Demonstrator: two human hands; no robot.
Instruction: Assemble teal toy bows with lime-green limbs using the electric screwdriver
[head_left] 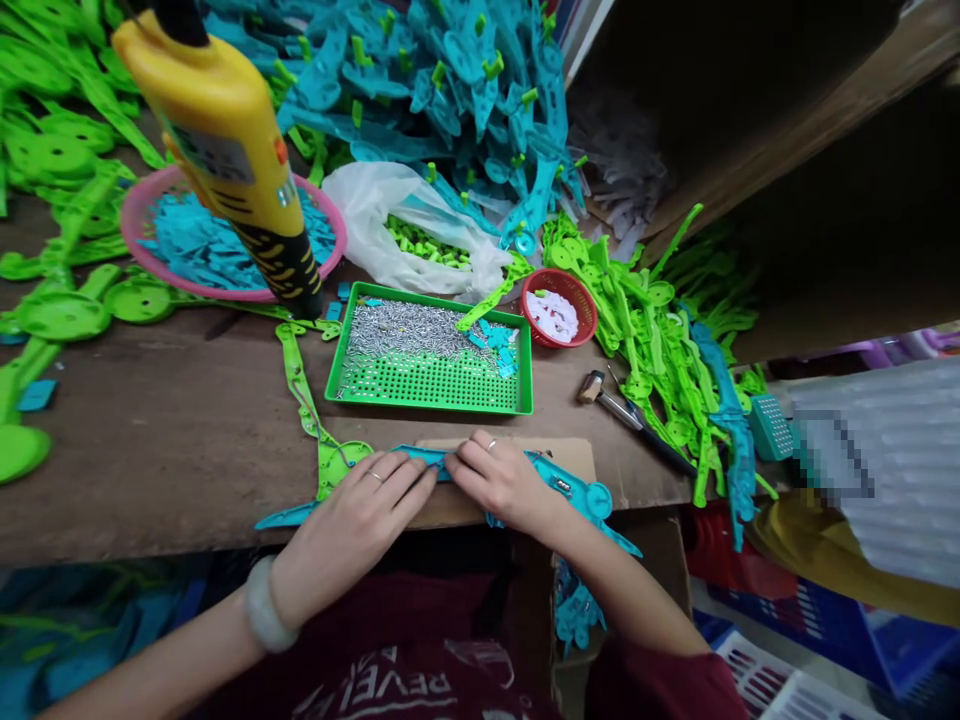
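My left hand (360, 515), with a ring and a pale bangle, bends over the near edge of the bench. Its fingers are closed on a long blue plastic part (566, 487). Close beside it, my right hand (502, 485) pinches the same part near its middle, fingertips almost meeting those of the left. The part lies across a piece of cardboard (581, 455). What sits right under the fingertips is hidden. Left of the hands, a green plastic part (304, 390) with a thin wire along it reaches under the left hand's side.
A green tray (431, 400) of small screws stands ahead. Beside it are a red basket (559, 338) of white pieces and a hammer (611, 400). A yellow power screwdriver (225, 140) hangs over a pink basin (139, 260). Blue parts (450, 90) and green parts (660, 370) are piled around.
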